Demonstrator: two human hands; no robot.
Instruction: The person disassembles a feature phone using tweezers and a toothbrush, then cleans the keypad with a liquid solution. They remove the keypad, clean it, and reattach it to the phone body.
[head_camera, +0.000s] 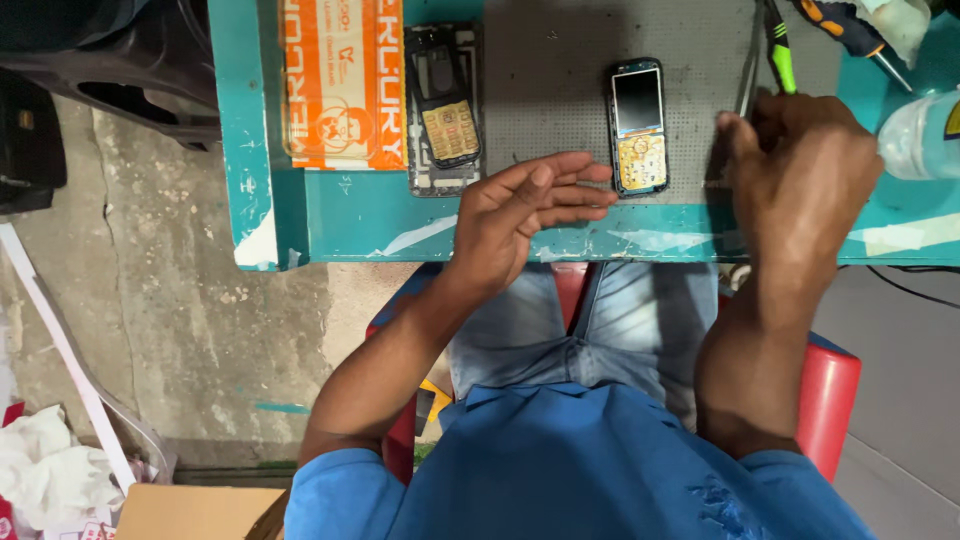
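Lying lengthwise away from the person, the opened phone (639, 126) sits just beyond the spread, empty left hand (525, 210); the right hand (800, 170) curls, grip unclear.

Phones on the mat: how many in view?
2. One opened phone lies at the grey mat's left edge beside the orange box; one bare-faced phone lies mid-mat between the hands. None visibly hidden.

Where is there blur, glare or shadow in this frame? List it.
Head view: the right hand is slightly motion-blurred over the grey perforated mat; the opened blue keypad phone shows a pale sheen on its screen; the left hand is sharp; lighting even, shadows soft.
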